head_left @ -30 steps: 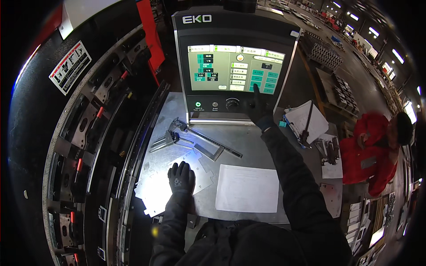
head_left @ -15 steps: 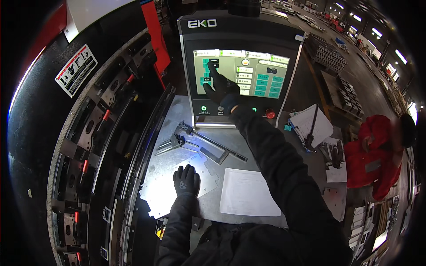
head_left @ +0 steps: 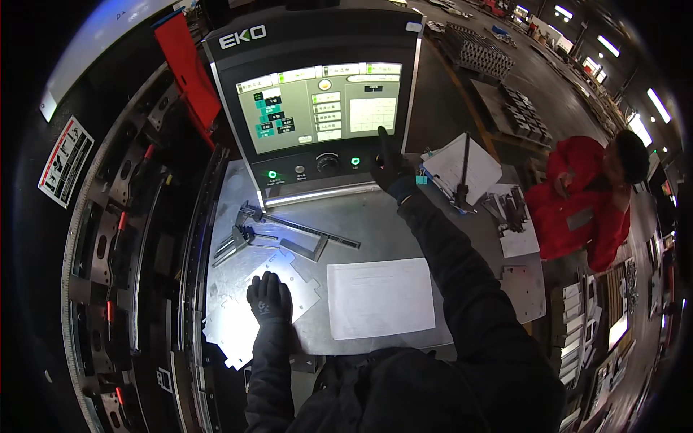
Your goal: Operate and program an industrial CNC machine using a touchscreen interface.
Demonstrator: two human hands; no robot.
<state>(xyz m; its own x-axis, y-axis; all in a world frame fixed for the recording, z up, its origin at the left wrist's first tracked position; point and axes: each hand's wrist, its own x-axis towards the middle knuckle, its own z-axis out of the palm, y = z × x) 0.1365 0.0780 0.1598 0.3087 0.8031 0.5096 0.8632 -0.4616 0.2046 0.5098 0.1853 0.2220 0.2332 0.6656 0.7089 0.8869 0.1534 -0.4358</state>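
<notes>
My right hand [head_left: 392, 169], in a dark glove, has its index finger stretched up to the lower right of a lit touchscreen [head_left: 296, 108]. A white keypad-like panel shows there. Below the screen is a black knob [head_left: 328, 163] between green-lit buttons. My left hand [head_left: 271, 297], gloved too, lies on a flat cut sheet-metal part [head_left: 231, 321], brightly lit on its left side. Beyond it are a long caliper [head_left: 310, 227], a smaller dark measuring tool [head_left: 242, 236] and a rectangular metal piece [head_left: 307, 248]. A printed paper sheet [head_left: 380, 299] lies right of my left hand.
Along the left stands a large machine with red-handled clamps [head_left: 110, 312]. At the table's right are a clipboard with papers [head_left: 476, 167], a long dark tool on it, and dark metal pieces [head_left: 512, 211] on paper. A person in red [head_left: 577, 209] is beyond the table.
My right hand has gone from the screen's left side to its lower right corner. A white keypad-like panel has replaced the green buttons there. The view has shifted; my left hand stays on the sheet metal.
</notes>
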